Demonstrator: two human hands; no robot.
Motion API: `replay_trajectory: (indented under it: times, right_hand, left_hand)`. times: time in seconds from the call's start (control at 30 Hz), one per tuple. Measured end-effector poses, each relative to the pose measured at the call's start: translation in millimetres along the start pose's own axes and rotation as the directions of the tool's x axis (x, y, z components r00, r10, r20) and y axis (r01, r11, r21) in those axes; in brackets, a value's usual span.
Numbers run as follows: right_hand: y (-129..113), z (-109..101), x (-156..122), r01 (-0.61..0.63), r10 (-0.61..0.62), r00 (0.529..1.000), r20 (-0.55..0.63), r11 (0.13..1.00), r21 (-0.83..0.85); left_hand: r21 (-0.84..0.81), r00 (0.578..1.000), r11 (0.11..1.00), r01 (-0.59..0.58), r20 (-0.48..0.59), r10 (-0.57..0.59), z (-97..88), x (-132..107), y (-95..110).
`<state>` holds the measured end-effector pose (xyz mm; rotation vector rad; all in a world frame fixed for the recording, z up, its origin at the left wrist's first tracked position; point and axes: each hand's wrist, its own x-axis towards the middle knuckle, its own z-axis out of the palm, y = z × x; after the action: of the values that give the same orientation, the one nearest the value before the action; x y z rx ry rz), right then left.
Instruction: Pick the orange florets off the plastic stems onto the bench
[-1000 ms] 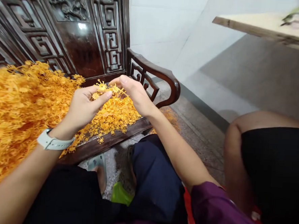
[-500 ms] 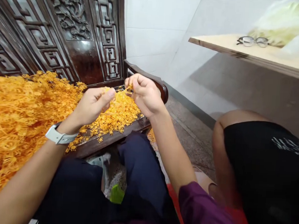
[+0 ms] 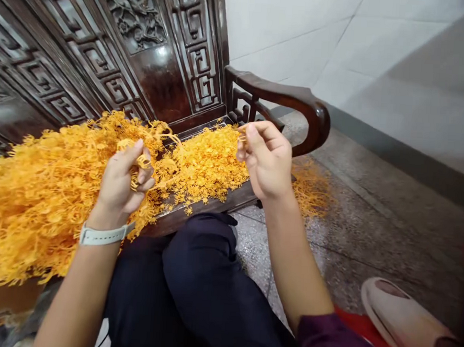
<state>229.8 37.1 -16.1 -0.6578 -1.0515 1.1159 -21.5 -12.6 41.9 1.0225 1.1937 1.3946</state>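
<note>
My left hand (image 3: 123, 180) is closed on an orange plastic flower piece (image 3: 143, 161), whose bits show between the fingers and thumb. It is held over the near side of a big heap of orange branching plastic flower sprigs (image 3: 50, 183). My right hand (image 3: 268, 160), apart from the left, pinches a small orange plastic piece (image 3: 243, 134) between thumb and forefinger. Between the hands, farther back, loose orange flower pieces (image 3: 209, 164) lie in a pile on the dark wooden bench (image 3: 210, 203). The fingers partly cover what each hand holds.
The bench has a carved back (image 3: 162, 85) and a curved armrest (image 3: 284, 93) at its right end. Thin orange stems (image 3: 313, 189) lie on the speckled floor (image 3: 341, 248) beyond my right forearm. Another person's shoe-clad foot (image 3: 404, 315) is at lower right.
My hands were close together over the loose pile and have moved apart, left hand toward the heap. The view has turned down and left; the shelf with glasses is out of sight.
</note>
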Motion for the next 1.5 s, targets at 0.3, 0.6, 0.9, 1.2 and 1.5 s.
replay_trajectory:
  times: [0.3,0.6,0.9,1.2,1.5]
  right_hand:
    - [50,21,16,-0.048,0.072,0.990,0.125,0.982,-0.182]
    - [37,58,-41,-0.238,0.223,0.970,0.102,0.955,0.178]
    - [44,57,-46,-0.399,0.418,0.906,0.065,0.794,0.459]
    - [48,63,-51,-0.425,0.418,0.901,0.116,0.796,0.431]
    - [55,82,-63,-0.524,0.380,0.849,0.367,0.691,0.498]
  left_hand:
    - [-0.036,1.000,0.999,-0.007,-0.006,0.006,19.5,-5,-14]
    - [0.098,0.992,0.991,-0.094,0.091,0.085,18.2,3,-35]
    - [0.435,0.953,0.852,-0.292,0.212,0.218,5.6,2,-45]
    - [0.470,0.935,0.823,-0.319,0.300,0.190,1.3,3,-44]
    - [0.002,0.991,1.000,-0.016,0.130,0.016,-5.3,11,-65]
